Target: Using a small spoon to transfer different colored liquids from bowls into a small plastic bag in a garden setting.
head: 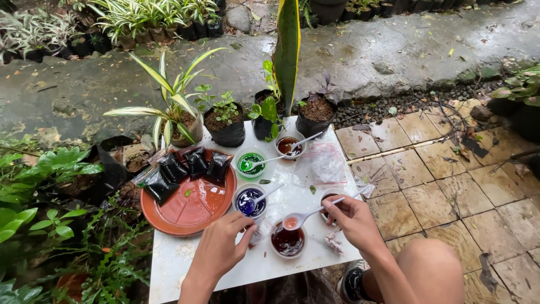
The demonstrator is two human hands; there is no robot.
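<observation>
Two bare hands worked over a small white worktop (180, 264) set out in a wet garden. In the right hand (351, 217), the grip was closed round the handle of a white plastic spoon (306, 215), pinched between thumb and fingertips; its bowl, carrying a little reddish liquid, hung just above a small white cup of dark red liquid (287, 241) at the near edge. The left hand (225, 242) rested just beside that cup, fingers curled in; it seemed to pinch something small and pale, though I could not tell what, and how tight the grip was stayed unclear. Behind the left hand stood a cup of blue liquid (249, 201) with a spoon in it, farther back a cup of green liquid (250, 163) and a cup of brown liquid (288, 146), each with its own spoon. A round terracotta tray (188, 211) lay to the left, with several small black packets (185, 169) piled on its far rim. A crumpled clear plastic bag (326, 163) lay on the right side. Potted plants in black bags (228, 121) lined the far edge.
</observation>
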